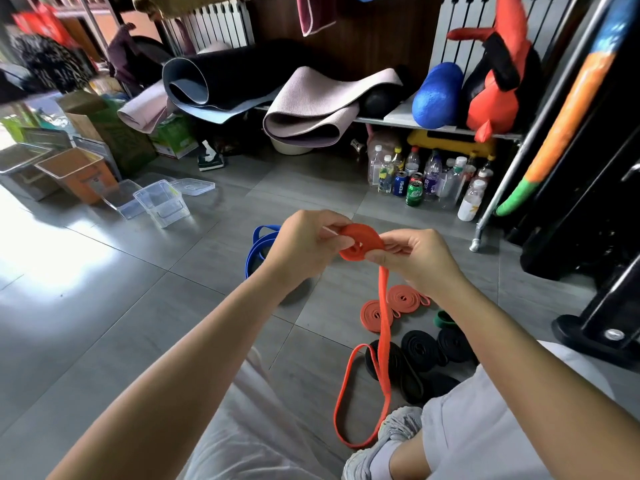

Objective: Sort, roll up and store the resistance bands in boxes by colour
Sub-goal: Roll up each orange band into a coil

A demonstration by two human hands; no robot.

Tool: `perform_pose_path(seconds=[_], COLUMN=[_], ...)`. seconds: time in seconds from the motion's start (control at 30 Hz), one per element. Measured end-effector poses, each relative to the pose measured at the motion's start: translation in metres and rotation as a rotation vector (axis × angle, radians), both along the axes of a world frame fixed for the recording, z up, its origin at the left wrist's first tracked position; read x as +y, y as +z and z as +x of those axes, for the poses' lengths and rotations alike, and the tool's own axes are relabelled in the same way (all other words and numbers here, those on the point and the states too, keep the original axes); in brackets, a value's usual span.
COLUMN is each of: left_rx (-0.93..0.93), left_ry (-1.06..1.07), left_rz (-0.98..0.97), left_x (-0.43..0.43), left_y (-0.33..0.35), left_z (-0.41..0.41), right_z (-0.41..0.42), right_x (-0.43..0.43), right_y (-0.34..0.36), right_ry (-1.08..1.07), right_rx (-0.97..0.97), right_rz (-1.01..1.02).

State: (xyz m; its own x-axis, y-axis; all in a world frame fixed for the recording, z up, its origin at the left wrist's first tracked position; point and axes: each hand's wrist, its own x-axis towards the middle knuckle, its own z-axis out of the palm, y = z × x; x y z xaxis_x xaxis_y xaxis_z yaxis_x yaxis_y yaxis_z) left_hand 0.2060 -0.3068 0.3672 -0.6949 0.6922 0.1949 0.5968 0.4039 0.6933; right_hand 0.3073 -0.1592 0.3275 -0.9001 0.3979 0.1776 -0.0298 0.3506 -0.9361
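Mid-roll: left hand [304, 244] + right hand [415, 252] both pinching orange band [360, 242] coil at chest height, tail dangling to floor. Next imo: keep winding w/ tension, then clear box [162, 202].

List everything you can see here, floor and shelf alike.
orange band: one, orange, half-rolled in the air, tail trailing to the floor.
rolled orange bands: two, orange, floor beside that tail.
black bands: several, black, rolled, floor by the right leg.
green band: one, green, partly hidden, beside the black bands.
blue band: count unclear, blue, loose on the floor left of the coil.
clear boxes: at least two, clear, floor at left.
orange box: one, orange, left of the clear boxes.
mats: several, black and pinkish, rolled on the shelf.
foam roller: one, blue, shelf.
bottles and cans: many, mixed, under the shelf.
left hand: one, pinches the coil.
right hand: one, grips the band beside the coil.
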Motion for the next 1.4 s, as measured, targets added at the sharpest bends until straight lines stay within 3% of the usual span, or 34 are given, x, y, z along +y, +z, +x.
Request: perform_pose_path(seconds=[0.2, 0.3, 0.37, 0.43, 0.57, 0.67, 0.73, 0.87, 1.17, 1.27, 1.4], left_rx=[-0.566, -0.804, -0.869, -0.705, -0.042, 0.185, 0.199, -0.021, -0.852, -0.991, -0.992], left_ry=[0.130, 0.087, 0.082, 0.108, 0.027, -0.084, -0.064, 0.028, 0.031, 0.006, -0.012], left_rz=[0.461, 0.590, 0.612, 0.492, 0.012, -0.234, -0.258, -0.012, 0.663, 0.660, 0.568], left_x=[0.002, -0.001, -0.002, -0.002, -0.006, -0.007, -0.007, -0.010, -0.006, -0.008, -0.011], left_y=[-0.019, -0.030, -0.035, -0.037, -0.026, -0.007, 0.000, -0.002, -0.023, -0.026, -0.026], left_z=[0.010, 0.018, 0.021, 0.018, 0.006, 0.005, 0.002, -0.005, 0.013, 0.012, 0.007], right_z=[-0.003, -0.005, -0.004, -0.003, -0.004, -0.008, -0.009, -0.004, -0.009, -0.010, -0.010], right_x=[-0.008, -0.011, -0.010, -0.008, -0.002, -0.005, -0.007, -0.004, -0.015, -0.011, -0.009], right_y=[-0.004, -0.010, -0.014, -0.014, 0.000, 0.010, 0.011, 0.007, -0.001, -0.002, 0.002], right_ry=[-0.039, -0.034, -0.038, -0.041, 0.024, 0.071, 0.062, 0.074, -0.030, -0.012, 0.042], right_rx=[0.135, 0.140, 0.115, 0.062, -0.110, -0.167, -0.142, -0.044, 0.137, 0.094, 0.035], right_rz=[-0.177, -0.231, -0.196, -0.085, 0.336, 0.558, 0.476, 0.050, -0.239, -0.157, -0.052])
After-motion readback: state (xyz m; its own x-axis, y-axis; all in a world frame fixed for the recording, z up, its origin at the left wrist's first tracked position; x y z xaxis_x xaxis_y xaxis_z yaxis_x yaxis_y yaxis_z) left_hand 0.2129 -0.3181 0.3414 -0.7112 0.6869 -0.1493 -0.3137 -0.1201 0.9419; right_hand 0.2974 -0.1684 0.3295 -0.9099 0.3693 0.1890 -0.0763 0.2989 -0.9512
